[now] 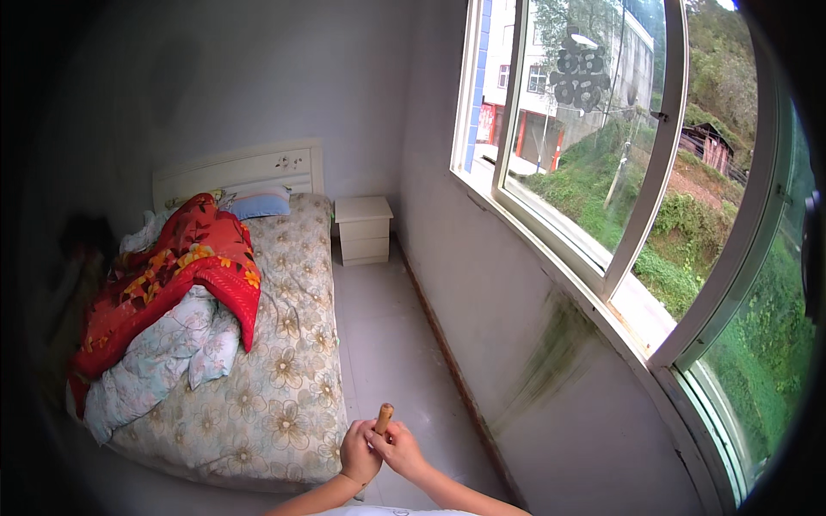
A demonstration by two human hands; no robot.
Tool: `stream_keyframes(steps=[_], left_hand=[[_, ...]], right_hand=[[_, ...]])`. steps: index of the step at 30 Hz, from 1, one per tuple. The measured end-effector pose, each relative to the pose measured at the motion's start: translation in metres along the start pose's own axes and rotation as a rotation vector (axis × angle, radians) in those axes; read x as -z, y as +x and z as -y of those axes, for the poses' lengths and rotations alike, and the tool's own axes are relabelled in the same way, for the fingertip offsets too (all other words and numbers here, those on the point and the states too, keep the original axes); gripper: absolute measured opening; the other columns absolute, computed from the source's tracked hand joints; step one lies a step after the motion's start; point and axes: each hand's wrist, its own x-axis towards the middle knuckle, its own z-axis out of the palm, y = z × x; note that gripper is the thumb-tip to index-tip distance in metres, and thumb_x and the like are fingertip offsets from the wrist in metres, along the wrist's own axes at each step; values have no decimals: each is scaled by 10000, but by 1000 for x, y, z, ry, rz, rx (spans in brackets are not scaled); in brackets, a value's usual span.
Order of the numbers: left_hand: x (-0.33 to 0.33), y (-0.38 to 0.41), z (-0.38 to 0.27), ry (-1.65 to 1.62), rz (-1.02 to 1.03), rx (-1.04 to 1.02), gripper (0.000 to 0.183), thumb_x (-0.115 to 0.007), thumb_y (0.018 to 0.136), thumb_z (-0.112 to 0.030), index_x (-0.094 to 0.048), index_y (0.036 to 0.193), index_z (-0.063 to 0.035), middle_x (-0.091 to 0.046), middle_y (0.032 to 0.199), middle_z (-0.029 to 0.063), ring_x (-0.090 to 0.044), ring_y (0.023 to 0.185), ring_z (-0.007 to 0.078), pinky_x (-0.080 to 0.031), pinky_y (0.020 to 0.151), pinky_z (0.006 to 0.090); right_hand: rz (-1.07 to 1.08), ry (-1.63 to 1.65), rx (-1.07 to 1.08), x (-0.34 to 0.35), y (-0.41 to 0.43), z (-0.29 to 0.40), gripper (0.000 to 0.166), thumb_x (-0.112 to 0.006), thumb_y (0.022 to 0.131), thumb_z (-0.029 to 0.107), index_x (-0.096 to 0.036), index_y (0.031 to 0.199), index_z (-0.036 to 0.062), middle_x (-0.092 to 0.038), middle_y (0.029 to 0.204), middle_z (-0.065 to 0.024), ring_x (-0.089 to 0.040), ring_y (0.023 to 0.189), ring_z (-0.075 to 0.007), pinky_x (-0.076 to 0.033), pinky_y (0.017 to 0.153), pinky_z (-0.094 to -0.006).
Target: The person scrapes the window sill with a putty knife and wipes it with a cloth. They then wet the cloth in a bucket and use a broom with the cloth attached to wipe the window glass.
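Close in front of my body, both hands meet around a bamboo or wooden stick (384,418) whose top end points up and away from me. My left hand (360,455) is closed low on it, while the fingers of my right hand (401,449) wrap it from the other side, just touching the left. Most of the stick's lower part is hidden by my hands. Just left of them is the near corner of a bed with a flower-patterned sheet (290,387).
A red flowered blanket (200,242) and a pale quilt (174,335) lie heaped on the bed. A blue pillow (258,203) rests by the white headboard (235,164). A white nightstand (363,229) stands in the corner. Along the right wall (464,277) runs a sliding window (619,271).
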Motion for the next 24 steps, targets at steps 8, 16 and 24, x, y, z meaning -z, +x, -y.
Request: stream_keyframes(steps=[8,16,24], left_hand=[[-80,108,35,-756,-133,462,183,-522,924,-169,-624,1012,-45,-604,932,6,-532,860,106,-413,775,244],[-141,254,54,-1098,-134,631,179,-522,925,-179,-599,1062,-91,-526,1087,1,-452,1026,95,-358,890,252],[-163,398,96,-986,-212,535,188,-520,934,-208,-594,1066,-97,-588,1048,-49,-451,788,27,-372,675,211]], right_hand=[[-245,-184,-41,54,54,-6,365,-647,802,250,-591,1098,44,-619,948,-110,-617,705,-252,-505,660,-332],[21,-2,-128,94,218,-52,386,-654,814,228,-598,1142,31,-665,918,-132,-647,753,-167,-503,687,-296],[71,61,-200,142,372,-53,339,-585,886,215,-573,1132,-19,-646,930,-91,-616,777,-144,-499,651,-275]])
